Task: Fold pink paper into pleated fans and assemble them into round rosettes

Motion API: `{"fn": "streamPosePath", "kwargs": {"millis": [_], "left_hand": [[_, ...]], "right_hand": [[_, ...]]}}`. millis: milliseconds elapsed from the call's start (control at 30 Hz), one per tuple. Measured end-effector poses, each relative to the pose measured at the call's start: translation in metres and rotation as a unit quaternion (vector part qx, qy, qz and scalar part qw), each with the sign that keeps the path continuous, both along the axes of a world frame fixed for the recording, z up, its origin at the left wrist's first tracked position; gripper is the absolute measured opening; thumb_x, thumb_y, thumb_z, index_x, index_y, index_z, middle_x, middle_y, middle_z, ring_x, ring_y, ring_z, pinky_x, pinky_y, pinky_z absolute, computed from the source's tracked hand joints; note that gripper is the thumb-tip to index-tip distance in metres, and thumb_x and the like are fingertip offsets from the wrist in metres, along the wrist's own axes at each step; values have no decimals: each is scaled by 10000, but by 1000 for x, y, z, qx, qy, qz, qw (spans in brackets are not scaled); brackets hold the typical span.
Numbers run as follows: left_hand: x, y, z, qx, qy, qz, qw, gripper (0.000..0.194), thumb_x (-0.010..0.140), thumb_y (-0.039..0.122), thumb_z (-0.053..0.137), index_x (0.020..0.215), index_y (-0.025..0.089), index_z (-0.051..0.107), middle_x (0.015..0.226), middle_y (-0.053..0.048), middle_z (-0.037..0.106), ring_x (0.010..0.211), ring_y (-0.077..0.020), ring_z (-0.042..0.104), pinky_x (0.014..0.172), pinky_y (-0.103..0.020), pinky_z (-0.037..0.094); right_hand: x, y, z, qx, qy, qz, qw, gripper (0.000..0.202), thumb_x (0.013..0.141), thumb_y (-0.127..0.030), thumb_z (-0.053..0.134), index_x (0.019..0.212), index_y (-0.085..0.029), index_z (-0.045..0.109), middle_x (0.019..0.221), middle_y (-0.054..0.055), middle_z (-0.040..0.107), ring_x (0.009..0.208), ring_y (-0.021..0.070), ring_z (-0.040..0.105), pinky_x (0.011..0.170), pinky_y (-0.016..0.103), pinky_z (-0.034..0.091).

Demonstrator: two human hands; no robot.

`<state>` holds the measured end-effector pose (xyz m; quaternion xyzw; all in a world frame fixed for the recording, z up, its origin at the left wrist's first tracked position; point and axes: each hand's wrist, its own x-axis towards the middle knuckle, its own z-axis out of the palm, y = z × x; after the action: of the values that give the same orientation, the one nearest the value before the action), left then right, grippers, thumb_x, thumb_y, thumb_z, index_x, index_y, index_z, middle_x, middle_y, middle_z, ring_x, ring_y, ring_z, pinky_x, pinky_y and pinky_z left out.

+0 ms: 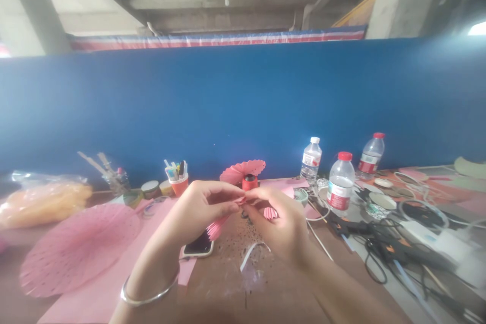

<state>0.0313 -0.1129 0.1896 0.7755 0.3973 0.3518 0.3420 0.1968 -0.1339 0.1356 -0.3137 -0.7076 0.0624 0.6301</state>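
My left hand (pixel 205 210) and my right hand (pixel 277 217) meet above the middle of the table, thumbs and fingertips pinched together. Between them is pink pleated paper (pixel 214 230); its folded ends show under the left hand and beside the right palm, and the fingers hide its middle. A silver bangle (pixel 150 297) circles my left wrist. Just behind the fingertips stands a small red container with a dark top (pixel 249 182), and a pink pleated paper fan (pixel 243 171) is behind it. A phone (pixel 198 247) lies below my left hand, partly covered.
At left are a large round pink pleated paper (pixel 79 248), pink sheets and a plastic bag (pixel 45 197). A pen cup (pixel 177 182) stands behind. On the right are several bottles (pixel 340 182), tangled cables and a white power strip (pixel 425 233). A blue partition (pixel 228 101) borders the back.
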Motion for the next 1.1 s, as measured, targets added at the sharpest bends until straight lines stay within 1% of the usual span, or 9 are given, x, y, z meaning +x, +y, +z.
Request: {"fn": "streamPosePath", "kwargs": {"millis": [167, 433, 533, 633, 733, 800, 933, 1033, 1100], "left_hand": [[0, 2, -4, 20, -43, -10, 999, 155, 675, 245, 673, 819, 222, 725, 796, -53, 708, 704, -179, 644, 642, -259, 513], [5, 1, -4, 23, -84, -19, 996, 152, 668, 212, 673, 812, 191, 717, 781, -63, 705, 693, -184, 649, 590, -251, 514], [6, 1, -7, -6, -105, -21, 994, 148, 670, 216, 677, 812, 184, 706, 684, -51, 693, 575, -159, 637, 485, -219, 476], [7, 0, -11, -56, -122, -50, 990, 170, 708, 242, 650, 860, 173, 682, 526, -29, 643, 411, -148, 586, 393, -225, 426], [10, -1, -12, -80, -138, -76, 984, 202, 739, 264, 621, 914, 171, 660, 455, -7, 601, 349, -150, 554, 373, -241, 414], [13, -2, -11, -68, -155, -62, 984, 186, 719, 249, 644, 889, 176, 664, 516, -16, 633, 411, -149, 586, 411, -238, 437], [19, -2, -11, -24, -194, -16, 981, 159, 657, 217, 705, 807, 174, 675, 785, -57, 699, 682, -158, 648, 589, -227, 488], [25, -1, -14, -45, -259, -15, 965, 142, 671, 231, 695, 800, 183, 658, 828, -43, 696, 649, -135, 634, 568, -218, 479], [29, -2, -16, -80, -325, -22, 942, 115, 681, 226, 687, 779, 192, 637, 794, -13, 686, 629, -121, 623, 558, -211, 476]], "right_hand": [[0, -3, 1, 8, 2, -13, 1000, 133, 796, -164, 580, 903, -230, 622, 828, -1, 677, 721, 128, 631, 651, 276, 534], [1, -3, -1, 80, 9, -37, 996, 261, 771, -77, 589, 954, -261, 609, 873, 0, 681, 781, 150, 630, 668, 302, 532], [1, -4, -3, 97, 17, -42, 994, 309, 755, -49, 598, 971, -270, 607, 892, -1, 679, 797, 151, 630, 671, 303, 534], [1, -3, -4, 114, 25, -47, 992, 334, 745, -36, 599, 981, -272, 608, 905, 5, 679, 810, 160, 633, 669, 315, 542], [1, -2, -5, 123, 28, -55, 990, 365, 746, -25, 587, 1002, -284, 608, 926, 8, 679, 835, 173, 635, 681, 335, 552], [1, -2, -5, 126, 25, -60, 990, 392, 753, -22, 570, 1032, -295, 602, 955, 10, 675, 866, 183, 633, 703, 356, 557], [2, -1, -4, 145, 13, -55, 988, 486, 762, 0, 527, 1151, -291, 547, 1054, 26, 641, 958, 195, 605, 776, 384, 548], [2, -1, -3, 150, -41, -38, 987, 554, 782, -29, 492, 1283, -257, 426, 1192, 59, 564, 1085, 224, 535, 862, 425, 510], [1, -1, -3, 144, -92, -48, 984, 575, 805, -103, 487, 1346, -224, 333, 1282, 83, 489, 1178, 260, 453, 927, 470, 458]]}}
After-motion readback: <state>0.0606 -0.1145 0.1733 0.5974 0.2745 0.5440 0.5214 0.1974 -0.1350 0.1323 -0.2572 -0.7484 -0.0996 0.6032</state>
